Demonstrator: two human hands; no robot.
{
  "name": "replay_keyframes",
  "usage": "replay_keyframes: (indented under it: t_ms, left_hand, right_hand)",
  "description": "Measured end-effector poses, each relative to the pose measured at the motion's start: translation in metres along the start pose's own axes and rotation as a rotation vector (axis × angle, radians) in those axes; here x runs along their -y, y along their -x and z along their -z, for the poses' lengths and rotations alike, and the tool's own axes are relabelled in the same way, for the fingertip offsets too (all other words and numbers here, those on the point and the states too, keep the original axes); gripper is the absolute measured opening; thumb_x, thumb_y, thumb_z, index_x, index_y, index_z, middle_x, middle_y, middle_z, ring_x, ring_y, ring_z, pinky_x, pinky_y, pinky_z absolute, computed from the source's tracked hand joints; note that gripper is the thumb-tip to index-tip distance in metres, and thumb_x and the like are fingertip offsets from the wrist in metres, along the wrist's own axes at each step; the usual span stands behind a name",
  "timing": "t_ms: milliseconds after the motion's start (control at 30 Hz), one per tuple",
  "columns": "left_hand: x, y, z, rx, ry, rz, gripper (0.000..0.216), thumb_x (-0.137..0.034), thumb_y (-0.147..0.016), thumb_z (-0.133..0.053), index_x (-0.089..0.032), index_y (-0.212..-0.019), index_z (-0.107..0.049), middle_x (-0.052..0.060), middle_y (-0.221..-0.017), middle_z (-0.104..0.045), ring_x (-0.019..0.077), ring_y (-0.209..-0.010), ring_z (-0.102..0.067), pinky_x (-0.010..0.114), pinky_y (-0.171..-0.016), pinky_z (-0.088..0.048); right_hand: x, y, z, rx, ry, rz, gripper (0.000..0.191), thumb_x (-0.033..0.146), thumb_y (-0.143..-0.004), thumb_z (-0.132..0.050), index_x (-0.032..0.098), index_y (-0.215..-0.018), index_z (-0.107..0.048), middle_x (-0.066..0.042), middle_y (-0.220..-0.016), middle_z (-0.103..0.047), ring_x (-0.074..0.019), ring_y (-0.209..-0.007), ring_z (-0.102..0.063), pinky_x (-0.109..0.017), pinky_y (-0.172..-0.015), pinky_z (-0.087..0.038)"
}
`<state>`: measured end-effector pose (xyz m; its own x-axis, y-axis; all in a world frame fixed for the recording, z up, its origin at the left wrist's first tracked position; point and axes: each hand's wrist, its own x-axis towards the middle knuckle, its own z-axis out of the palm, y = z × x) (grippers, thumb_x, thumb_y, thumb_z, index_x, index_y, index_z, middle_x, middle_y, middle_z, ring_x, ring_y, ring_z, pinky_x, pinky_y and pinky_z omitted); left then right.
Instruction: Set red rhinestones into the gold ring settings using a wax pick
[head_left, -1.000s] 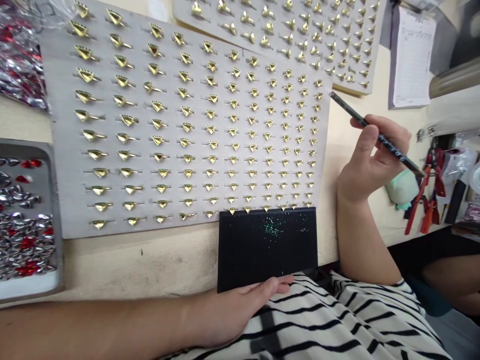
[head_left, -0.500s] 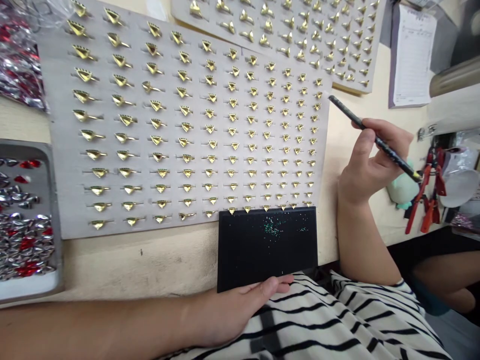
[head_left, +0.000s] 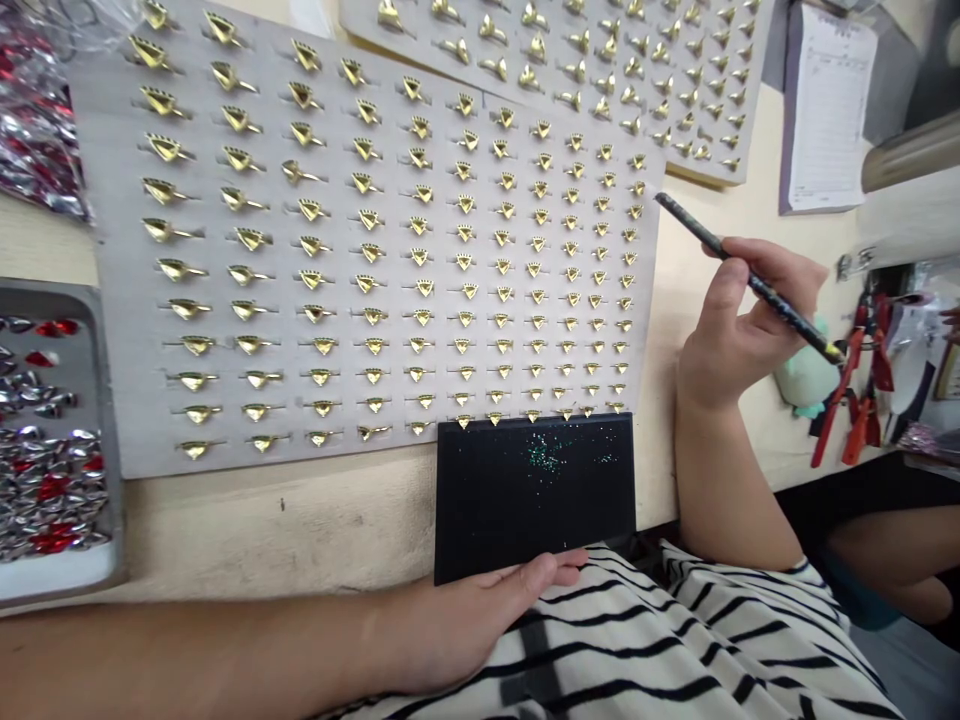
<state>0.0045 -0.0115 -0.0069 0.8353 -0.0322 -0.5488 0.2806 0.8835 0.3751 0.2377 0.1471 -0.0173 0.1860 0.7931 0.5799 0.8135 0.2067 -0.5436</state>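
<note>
My right hand (head_left: pixel 746 320) is closed around a slim dark pencil-like picking stick (head_left: pixel 757 283), its far tip close to the right edge of a pale foam board (head_left: pixel 390 395). Many gold rings (head_left: pixel 425 288) with triangular tops stand in rows on that board. A flat black tray (head_left: pixel 517 510) with tiny green sparkling stones (head_left: pixel 544 455) overlaps the board's near edge. Along the tray's near edge lies my left hand (head_left: pixel 502 605), touching it with fingers stretched out; part of the fingers is hidden.
A second ring board (head_left: pixel 517 45) lies behind. On the left are a grey tray (head_left: pixel 112 420) of silver and red stones and a plastic bag (head_left: pixel 37 150) of similar ones. To the right lie a notepad (head_left: pixel 829 120), red-handled pliers (head_left: pixel 855 390) and another person's bare limb (head_left: pixel 892 550).
Both hands, the stick and the black tray keep nearly the same place. The view has shifted very slightly. At the far right edge, a white round item looks different now.
</note>
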Motion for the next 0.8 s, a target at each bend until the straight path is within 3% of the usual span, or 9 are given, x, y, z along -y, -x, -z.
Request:
replay_keyframes:
  t_ms: [333,533,800]
  left_hand:
    - [-0.003,0.001,0.000,0.010,0.004,0.019,0.060,-0.068,-0.091,-0.020,-0.037,-0.134,-0.049,-0.009,-0.146,-0.044,0.0167,-0.141,-0.030,0.036,-0.122,-0.010]
    - [-0.008,0.000,-0.001,0.018,0.045,0.014,0.057,-0.061,-0.095,-0.025,-0.029,-0.134,-0.051,-0.008,-0.148,-0.042,0.0138,-0.142,-0.030,0.030,-0.122,-0.014]
    - [-0.008,0.002,-0.001,-0.004,0.014,0.033,0.054,-0.061,-0.095,-0.024,-0.034,-0.133,-0.051,-0.011,-0.145,-0.044,0.0120,-0.140,-0.032,0.029,-0.122,-0.014]
  right_hand:
    - [-0.002,-0.001,0.002,0.009,0.037,0.049,0.017,0.029,-0.088,-0.050,0.021,-0.094,-0.064,0.006,-0.092,-0.065,-0.0099,-0.098,-0.054,-0.039,-0.097,-0.044]
    - [-0.011,-0.002,0.003,0.003,0.073,0.144,0.018,0.027,-0.088,-0.050,0.019,-0.097,-0.063,0.006,-0.094,-0.064,-0.0083,-0.097,-0.055,-0.037,-0.093,-0.045]
    - [-0.009,-0.002,0.006,0.052,0.103,0.159,0.017,0.024,-0.088,-0.051,0.019,-0.098,-0.063,0.006,-0.098,-0.065,-0.0095,-0.101,-0.054,-0.040,-0.096,-0.044]
